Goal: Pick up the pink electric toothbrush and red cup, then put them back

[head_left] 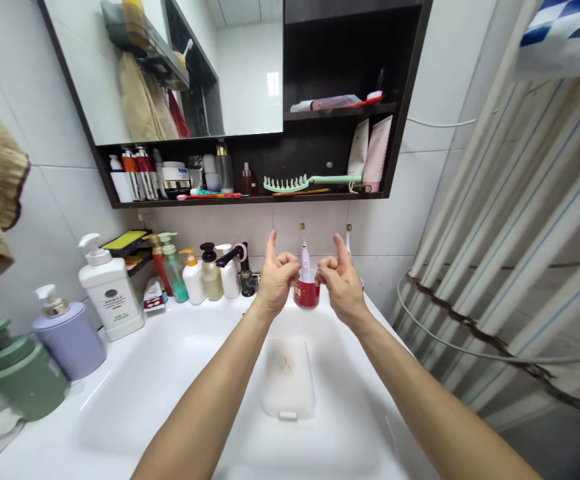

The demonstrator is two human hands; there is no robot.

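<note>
Red cup point(307, 295)'s got blurry gold markings, toothbrush point(305, 261) standing in it; my fingers point(285, 268) are curled alongside, can't tell if gripping anything.

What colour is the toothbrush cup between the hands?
The toothbrush cup is red with small gold-coloured markings, best seen in the head view.

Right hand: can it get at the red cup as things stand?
Probably yes. The right hand is close beside the red cup, with no obstacle visible between them; whether they already touch, I can't tell.
</note>
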